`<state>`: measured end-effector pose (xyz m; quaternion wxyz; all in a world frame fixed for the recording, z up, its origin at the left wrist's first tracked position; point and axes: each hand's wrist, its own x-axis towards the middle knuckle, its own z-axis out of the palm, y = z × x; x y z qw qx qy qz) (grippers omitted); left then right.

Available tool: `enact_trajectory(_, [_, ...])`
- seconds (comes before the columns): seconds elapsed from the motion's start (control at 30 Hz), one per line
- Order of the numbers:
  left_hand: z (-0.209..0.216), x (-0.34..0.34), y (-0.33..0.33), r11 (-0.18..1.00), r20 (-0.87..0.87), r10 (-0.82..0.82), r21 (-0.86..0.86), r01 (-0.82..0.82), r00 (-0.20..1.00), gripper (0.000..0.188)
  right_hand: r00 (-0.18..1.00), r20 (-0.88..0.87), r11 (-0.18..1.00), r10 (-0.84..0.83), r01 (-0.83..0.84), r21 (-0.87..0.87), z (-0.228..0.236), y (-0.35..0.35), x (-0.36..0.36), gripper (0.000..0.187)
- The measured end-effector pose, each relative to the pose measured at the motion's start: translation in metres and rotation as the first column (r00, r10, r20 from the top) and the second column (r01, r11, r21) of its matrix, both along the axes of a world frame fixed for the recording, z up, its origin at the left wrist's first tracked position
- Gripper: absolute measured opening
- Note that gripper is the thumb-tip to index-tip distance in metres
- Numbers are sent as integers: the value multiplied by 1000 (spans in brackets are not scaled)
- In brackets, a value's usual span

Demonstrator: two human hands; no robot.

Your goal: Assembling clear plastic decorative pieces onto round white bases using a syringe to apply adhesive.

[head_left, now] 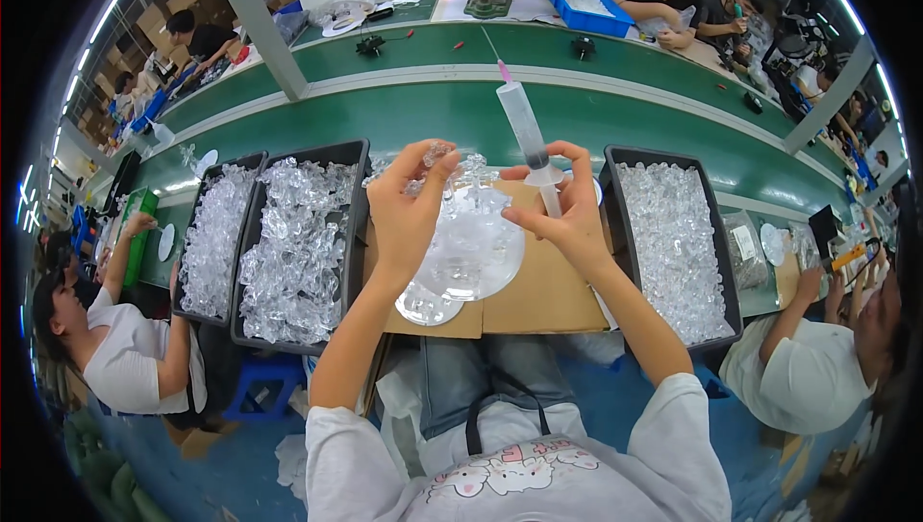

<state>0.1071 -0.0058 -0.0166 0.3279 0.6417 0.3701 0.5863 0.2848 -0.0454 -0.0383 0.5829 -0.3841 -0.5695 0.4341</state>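
Note:
My right hand (pixel 569 200) grips a clear syringe (pixel 520 118) by its lower end. The syringe tilts up and slightly left, with a pink-based needle pointing away from me. Pinched between the thumb and fingers of my left hand (pixel 404 207) is a small clear plastic piece (pixel 437 152); its exact kind is too small to tell. Between and below my hands, round clear plastic discs (pixel 481 267) with more clear pieces on them lie on a cardboard sheet (pixel 543 303). The needle is well apart from the held piece.
Dark bins full of clear plastic parts (pixel 293 243) stand to my left, and another bin of clear parts (pixel 673 243) to my right. Ahead runs a green conveyor belt (pixel 404 113). Co-workers sit on both sides and across, with a blue tray (pixel 591 20) over there.

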Motion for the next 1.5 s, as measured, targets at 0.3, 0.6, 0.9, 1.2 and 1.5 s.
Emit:
enact_trajectory(0.3, [-4,5,5,999,-2,-14,29,15,1000,15,997,-78,997,-6,0,-74,-2,1,-2,63])
enact_trajectory(0.6, [3,6,10,996,3,68,53,-68,998,16,985,-43,986,-167,167,-3,-28,-13,1,63])
enact_trajectory(0.9, [2,9,14,997,9,64,49,-64,998,16,981,-64,982,-181,176,-73,-30,-10,-8,61])
enact_trajectory(1.2, [3,21,117,988,-41,102,117,-96,994,19,915,-231,933,-330,279,-228,-34,-37,31,38])
enact_trajectory(1.5, [-81,67,253,987,-406,162,47,-157,900,23,898,-172,837,-406,289,-465,-90,-130,52,43])
